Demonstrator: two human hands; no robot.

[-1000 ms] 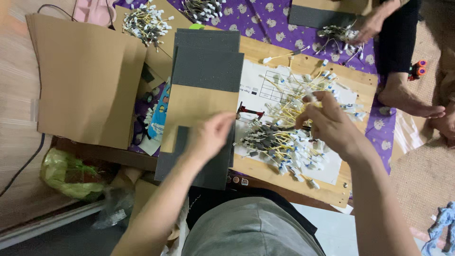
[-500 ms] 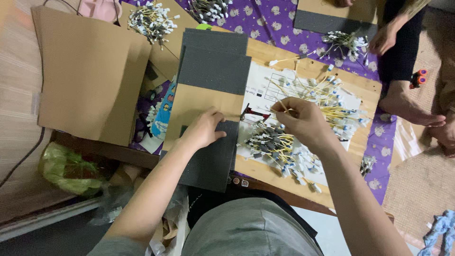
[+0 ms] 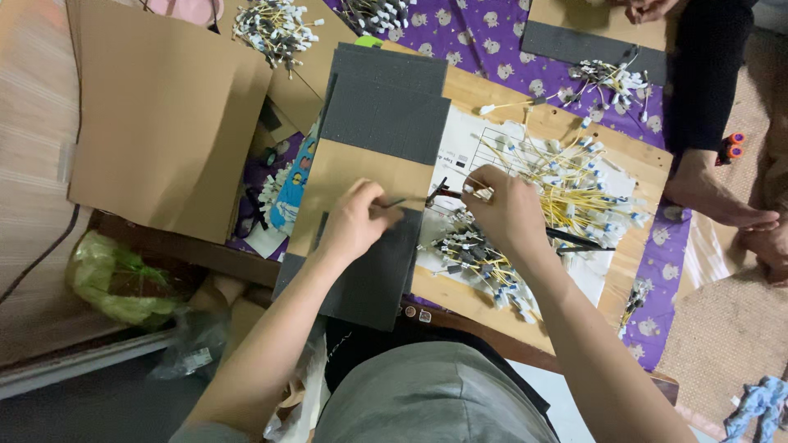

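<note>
Fingers of left hand (image 3: pixel 355 221) pinched shut on thin dark wire (image 3: pixel 396 203), held over brown card (image 3: pixel 345 184) w/ grey foam sheets (image 3: pixel 382 123) above and below it. Right hand (image 3: pixel 502 212) curled closed on white-tipped wire end (image 3: pixel 478 193), just beside dark wire's far end. Beneath right hand: loose pile of yellow wires (image 3: pixel 566 189) w/ white connectors, dark-wire bundle (image 3: pixel 468 254), all on white paper sheet (image 3: pixel 472 152) atop wooden table (image 3: pixel 632 254). Further out: cardboard box flap (image 3: pixel 164 115), green plastic bag (image 3: pixel 115 279), another person's foot (image 3: pixel 718 201) at table edge. Risk, as judged: pinch is light, so wire may slip; forearm sits close over pile, could drag or tangle connectors.
</note>
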